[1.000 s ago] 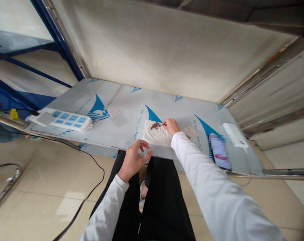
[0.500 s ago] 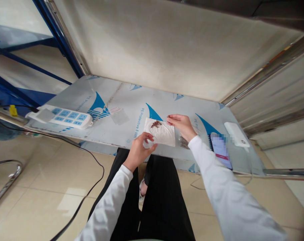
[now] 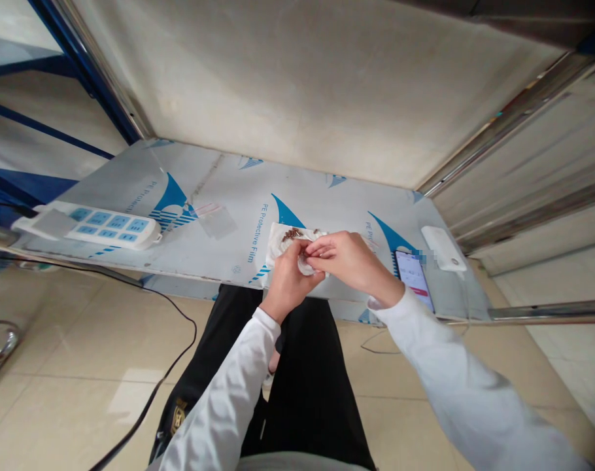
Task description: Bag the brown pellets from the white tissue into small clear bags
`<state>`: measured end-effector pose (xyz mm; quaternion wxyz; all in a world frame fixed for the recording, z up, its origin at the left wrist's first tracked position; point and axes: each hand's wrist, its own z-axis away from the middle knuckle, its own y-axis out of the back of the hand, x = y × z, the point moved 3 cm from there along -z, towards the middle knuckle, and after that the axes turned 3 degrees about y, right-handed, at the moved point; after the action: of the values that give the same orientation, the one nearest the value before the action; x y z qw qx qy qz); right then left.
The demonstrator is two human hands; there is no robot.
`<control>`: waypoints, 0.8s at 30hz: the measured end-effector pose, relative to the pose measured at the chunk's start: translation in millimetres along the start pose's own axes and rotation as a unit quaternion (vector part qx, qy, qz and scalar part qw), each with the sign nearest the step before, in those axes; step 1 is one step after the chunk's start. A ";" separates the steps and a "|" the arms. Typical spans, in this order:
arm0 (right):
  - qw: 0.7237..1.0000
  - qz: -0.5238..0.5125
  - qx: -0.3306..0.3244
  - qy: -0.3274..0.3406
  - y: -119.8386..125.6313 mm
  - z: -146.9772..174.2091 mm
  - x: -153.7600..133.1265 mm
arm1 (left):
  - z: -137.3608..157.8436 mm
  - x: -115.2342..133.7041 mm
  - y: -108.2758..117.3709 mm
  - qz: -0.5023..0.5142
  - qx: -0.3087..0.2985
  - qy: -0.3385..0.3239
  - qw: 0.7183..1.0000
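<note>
My left hand (image 3: pixel 290 278) curls around a small whitish, translucent thing (image 3: pixel 305 267), possibly plastic; its exact kind is hard to make out. Fingertips of my right hand (image 3: pixel 349 260) are pinched together at that thing, touching or almost touching my left fingers. Whatever they pinch is too small and covered to name. Beneath both hands lies a white, cloth-like pad (image 3: pixel 276 243), mostly covered by them. A little heap of brown, screw-like pieces (image 3: pixel 291 233) rests on its far edge, just beyond my left fingers.
A power strip (image 3: pixel 108 226) lies on the left of the film-covered table (image 3: pixel 229 190), with a small clear bag (image 3: pixel 216 221) nearer the middle. On the right are a phone (image 3: pixel 414 278) and a white device (image 3: pixel 443 248) with a cable. A wall panel (image 3: pixel 288 98) stands behind.
My right hand has moved left and down from the pad's far right corner to meet my left hand. The camera view has shifted slightly. The dark-filled clear bag right of the pad is now hidden.
</note>
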<state>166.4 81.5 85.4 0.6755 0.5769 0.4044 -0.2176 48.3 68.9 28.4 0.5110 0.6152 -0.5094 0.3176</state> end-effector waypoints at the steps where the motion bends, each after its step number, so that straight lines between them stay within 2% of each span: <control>1: 0.998 0.057 -0.013 0.008 -0.2 0.2 -6.1 | 0.7 1.6 -0.6 -0.001 -0.002 -0.002 1.000; 4: 0.974 0.222 -0.039 0.022 -3.1 0.5 -24.8 | 2.8 3.8 -1.3 -0.009 0.001 0.003 1.000; 6: 0.961 0.269 -0.044 0.036 -7.2 1.7 -34.6 | 4.4 3.1 -0.2 -0.009 0.014 0.008 1.000; 9: 0.966 0.242 -0.048 0.076 -14.9 7.1 -41.8 | 6.9 0.7 3.9 0.000 0.037 0.004 0.999; 12: 0.982 0.153 -0.038 0.105 -18.3 12.6 -35.2 | 8.5 -2.9 8.7 0.010 0.045 -0.003 0.999; 15: 0.995 0.008 -0.024 0.101 -13.0 6.8 -7.4 | 9.0 -8.9 13.4 0.001 0.052 -0.007 0.999; 17: 0.996 -0.026 0.042 0.075 -2.5 -6.5 24.6 | 8.7 -13.9 16.7 -0.011 0.062 -0.006 0.998; 19: 0.990 0.047 0.132 0.029 9.1 -23.6 61.7 | 8.2 -17.9 20.2 -0.021 0.073 -0.001 0.997; 20: 0.983 0.118 0.142 -0.014 11.8 -32.4 80.1 | 7.9 -19.2 22.0 -0.024 0.076 0.003 0.997; 21: 0.974 0.183 0.127 -0.033 11.8 -41.0 95.5 | 7.6 -19.8 23.7 -0.027 0.078 0.007 0.997; 24: 0.963 0.251 0.092 -0.032 3.4 -59.6 123.8 | 7.4 -19.7 28.4 -0.037 0.081 0.020 0.996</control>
<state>223.0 160.6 -11.7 0.6650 0.7124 0.2027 -0.0962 14.9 69.0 17.1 0.4811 0.6665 -0.4489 0.3505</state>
